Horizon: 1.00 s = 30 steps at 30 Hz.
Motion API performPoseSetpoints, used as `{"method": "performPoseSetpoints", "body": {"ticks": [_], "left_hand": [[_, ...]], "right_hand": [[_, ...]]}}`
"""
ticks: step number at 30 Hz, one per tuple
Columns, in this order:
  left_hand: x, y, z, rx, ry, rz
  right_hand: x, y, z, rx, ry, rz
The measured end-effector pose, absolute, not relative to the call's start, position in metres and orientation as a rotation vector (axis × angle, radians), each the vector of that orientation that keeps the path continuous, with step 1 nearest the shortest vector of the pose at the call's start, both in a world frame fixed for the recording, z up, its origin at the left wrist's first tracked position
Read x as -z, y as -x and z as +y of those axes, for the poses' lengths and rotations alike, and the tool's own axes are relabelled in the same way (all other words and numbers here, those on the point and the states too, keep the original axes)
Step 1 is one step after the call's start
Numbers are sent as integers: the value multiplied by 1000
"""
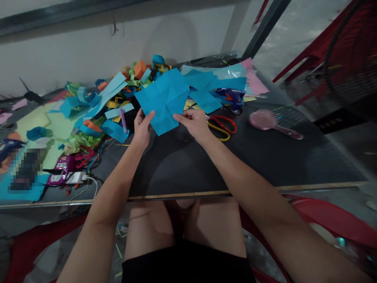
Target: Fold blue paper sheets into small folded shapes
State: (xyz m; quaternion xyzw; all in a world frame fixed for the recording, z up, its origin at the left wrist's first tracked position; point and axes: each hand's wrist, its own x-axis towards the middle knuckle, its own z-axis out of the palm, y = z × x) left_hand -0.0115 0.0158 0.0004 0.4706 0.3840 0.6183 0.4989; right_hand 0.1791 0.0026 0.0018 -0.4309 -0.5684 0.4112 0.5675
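Note:
A creased sheet of blue paper (pixel 163 98) is held up above the dark table by both hands. My left hand (pixel 143 125) pinches its lower left edge between thumb and fingers. On the lower right edge, my right hand (pixel 193 122) has a similar pinch, with fingers behind the sheet. Red-and-yellow-handled scissors (pixel 225 127) lie just right of my right hand; their blades are hidden. A purple pen-like stick (pixel 123 121) rests on paper scraps left of my left hand. More blue paper pieces (pixel 206 101) lie behind my right hand.
Colourful folded paper strips (pixel 140 70) are heaped against the wall. A pink hairbrush (pixel 273 124) lies on the right of the table (pixel 182 169). At left are a magenta device (pixel 61 169), a white plug (pixel 77 177) with a cable and yellow-green paper sheets (pixel 32 122). A fan (pixel 353 59) stands at right.

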Motion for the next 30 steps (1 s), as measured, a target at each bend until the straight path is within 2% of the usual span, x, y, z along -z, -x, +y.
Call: {"method": "performPoseSetpoints", "body": {"ticks": [2,8,14,19,24,30], "left_hand": [[-1,15,19,-1486,-1121,917],[-3,25,15,-1100,-1057,697],[6,-4,-3,-962,-1293,709],[22,-31,-10,-1293,-1258,912],[23,-28,-5,-1581,-1141,980],[20,-26,-3,-1560,-1221,1053]], "right_hand": [[0,-181,5,-958,1007,-1353],[-1,-176,2,-986,931,-1335],[2,-164,2,-1151,885,-1004],[11,-150,-2,-1258,802,-896],[14,-144,-4,-1204,779,-961],[16,-148,3,-1182,884,-905]]}}
